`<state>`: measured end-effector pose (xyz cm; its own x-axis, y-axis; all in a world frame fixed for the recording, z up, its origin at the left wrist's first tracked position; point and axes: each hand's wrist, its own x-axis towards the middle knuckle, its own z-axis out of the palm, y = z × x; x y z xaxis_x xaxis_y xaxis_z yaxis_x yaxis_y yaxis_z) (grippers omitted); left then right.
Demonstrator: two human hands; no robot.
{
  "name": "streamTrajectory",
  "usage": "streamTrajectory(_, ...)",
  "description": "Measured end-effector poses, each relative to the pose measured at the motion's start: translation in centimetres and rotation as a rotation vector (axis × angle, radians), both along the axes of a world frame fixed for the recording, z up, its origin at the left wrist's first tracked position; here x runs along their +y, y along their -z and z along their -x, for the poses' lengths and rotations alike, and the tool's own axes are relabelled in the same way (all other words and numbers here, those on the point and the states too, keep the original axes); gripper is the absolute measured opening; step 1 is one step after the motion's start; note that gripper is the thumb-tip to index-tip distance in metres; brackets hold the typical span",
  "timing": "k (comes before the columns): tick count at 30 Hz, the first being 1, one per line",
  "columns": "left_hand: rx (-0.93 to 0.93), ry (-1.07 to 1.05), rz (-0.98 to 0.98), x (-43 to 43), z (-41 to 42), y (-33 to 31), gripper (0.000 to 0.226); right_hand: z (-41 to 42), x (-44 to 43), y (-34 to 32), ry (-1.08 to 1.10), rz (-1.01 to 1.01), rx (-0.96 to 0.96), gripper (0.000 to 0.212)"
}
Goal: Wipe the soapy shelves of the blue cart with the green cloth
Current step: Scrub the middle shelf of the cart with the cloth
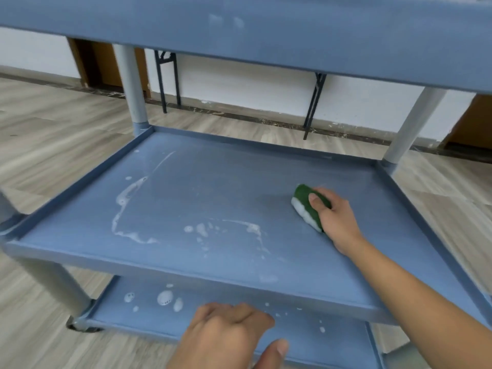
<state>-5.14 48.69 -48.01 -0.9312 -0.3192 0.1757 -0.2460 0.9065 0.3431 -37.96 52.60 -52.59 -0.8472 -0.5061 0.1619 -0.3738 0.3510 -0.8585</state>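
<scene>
The blue cart has three shelves in view. On its middle shelf (pixel 202 198) lie white soap streaks (pixel 127 203) at the left and more foam near the front centre. My right hand (pixel 336 217) grips the green cloth (pixel 306 206), foam on its underside, and presses it on the right part of this shelf. My left hand (pixel 229 334) hovers low in front of the bottom shelf (pixel 239 299) with fingers curled and thumb out, holding nothing. Foam blobs (pixel 165 298) dot the bottom shelf.
The top shelf (pixel 266 27) overhangs the work area close above. Grey posts (pixel 131 86) stand at the cart's corners. Beyond lie a wood-look floor (pixel 53 134), a white wall and black folding-table legs (pixel 312 105).
</scene>
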Motion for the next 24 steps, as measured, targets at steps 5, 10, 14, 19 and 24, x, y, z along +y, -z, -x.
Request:
streamTrajectory(5, 0.061, -0.158, -0.046, -1.1, -5.5, 1.6, 0.041, -7.2, -0.1, 0.4, -0.118, 0.042, -0.031, 0.022)
streamTrajectory(10, 0.140, -0.430, -0.027, -7.6, -7.9, 1.6, 0.060, -13.2, 0.1, -0.4, -0.069, 0.028, -0.057, 0.024)
streamTrajectory(14, 0.074, -0.481, 0.030, -14.9, -9.1, 1.8, 0.076, -17.6, -0.8, -0.1, 0.060, 0.009, -0.005, 0.025)
streamTrajectory(19, -0.084, -0.452, 0.039, -21.8, -10.4, 5.0, 0.101, -21.7, -4.4, 0.0, 0.240, 0.009, 0.015, 0.026)
streamTrajectory(24, 0.033, -0.391, 0.130, -23.9, -11.0, 7.7, 0.111, -27.2, -10.9, -0.6, 0.299, -0.025, 0.026, 0.034)
